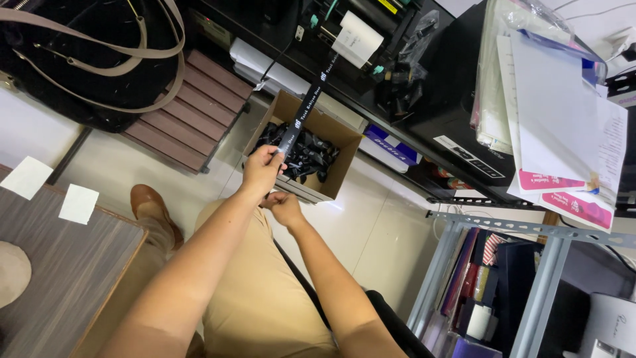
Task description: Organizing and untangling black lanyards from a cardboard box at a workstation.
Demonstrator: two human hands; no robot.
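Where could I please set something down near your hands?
Bare floor lies between the cardboard box and the grey metal rack. The brown tabletop has room. The box and the black shelf are crowded.

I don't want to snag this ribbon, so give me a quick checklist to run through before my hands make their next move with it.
1. Left hand pinching the black printed ribbon: ok.
2. Ribbon runs taut up to the printer with no visible twist: ok.
3. Right hand holding the ribbon's lower end: cannot tell, fingers curl out of sight.
4. Cardboard box open below the hands, with dark pieces inside: ok.
5. Ribbon's exit at the printer free of the white paper roll: cannot tell.
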